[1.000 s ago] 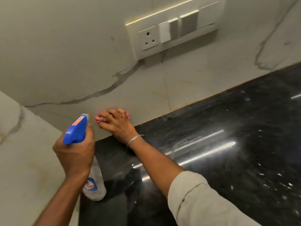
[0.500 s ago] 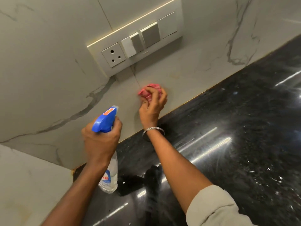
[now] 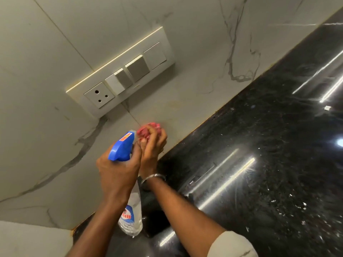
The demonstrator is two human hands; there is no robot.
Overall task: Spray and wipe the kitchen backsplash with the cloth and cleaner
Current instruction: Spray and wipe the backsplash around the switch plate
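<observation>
Mid-wipe. Right hand point(image 3: 154, 143) bunches pink cloth point(image 3: 148, 129) against backsplash point(image 3: 194, 52), 5 o'clock of switch plate point(image 3: 120, 76). Left hand point(image 3: 118, 173) grips spray bottle point(image 3: 122, 145). Stretch toward 2 o'clock likely left.

Left hand point(image 3: 118, 171) hides the neck and trigger of the spray bottle point(image 3: 132, 222); pink cloth point(image 3: 148, 129) mostly buried in the right hand point(image 3: 154, 145); label point(image 3: 128, 216) too blurred to read.

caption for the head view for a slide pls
Right hand grips a pink cloth against the backsplash; left hand holds the spray bottle.
</observation>
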